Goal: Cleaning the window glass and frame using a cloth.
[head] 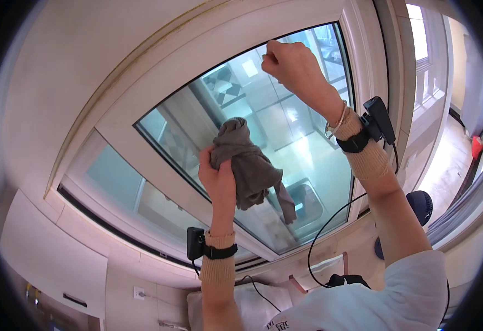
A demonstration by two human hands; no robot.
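My left hand (220,182) grips a crumpled dark grey cloth (253,169), its thumb pressed over a fold. The cloth is bunched in front of the glass pane (274,128), and one narrow end hangs down. Whether it touches the glass, I cannot tell. Higher up and to the right, my right hand (293,64) is closed in a fist before the upper part of the same pane. Nothing shows in it, though the inside of the fist is hidden. Around the pane runs a pale sliding window frame (175,182).
Black devices (378,120) are strapped to both wrists, with a cable (320,236) looping past the right arm. At lower left are a white cabinet door (55,256) and a wall socket (138,293). A dark round fan-like object (420,207) stands behind the right arm.
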